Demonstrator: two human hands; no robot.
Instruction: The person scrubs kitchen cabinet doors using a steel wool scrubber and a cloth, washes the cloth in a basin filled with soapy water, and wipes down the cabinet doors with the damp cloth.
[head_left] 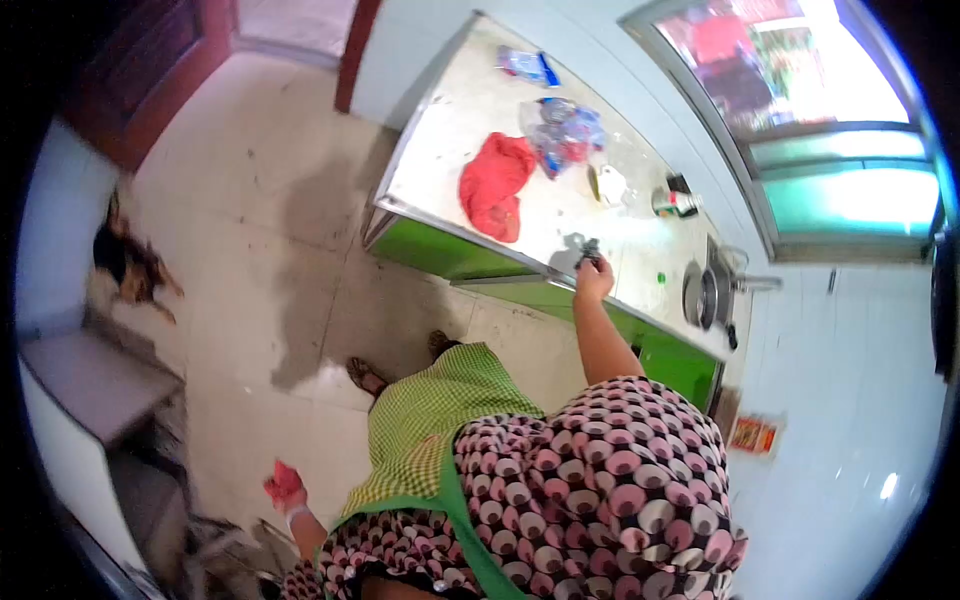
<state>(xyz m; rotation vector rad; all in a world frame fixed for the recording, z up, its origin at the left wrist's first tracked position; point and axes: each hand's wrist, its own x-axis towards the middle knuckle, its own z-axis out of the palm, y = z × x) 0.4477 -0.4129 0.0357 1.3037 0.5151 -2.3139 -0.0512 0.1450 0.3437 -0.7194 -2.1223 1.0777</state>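
Observation:
My right hand (595,279) reaches over the front edge of the counter (430,165). Its fingers are closed on a small dark object (590,252), too blurred to name for certain. On the countertop beyond lie a red cloth (496,187), clear and blue plastic bags (562,132) and a white item (609,186). A small green piece (661,278) lies right of this hand. Away from the counter, at the lower left, my left hand (286,486) hangs over the floor with curled fingers; whether something reddish is in it is unclear.
A round metal pan or basin (707,298) is at the counter's right end, by a tap (758,284). A jar (676,203) stands near the window wall. A black-and-tan dog (135,262) lies at the far left, above a grey bench (95,380). A dark door (150,75) is at the upper left.

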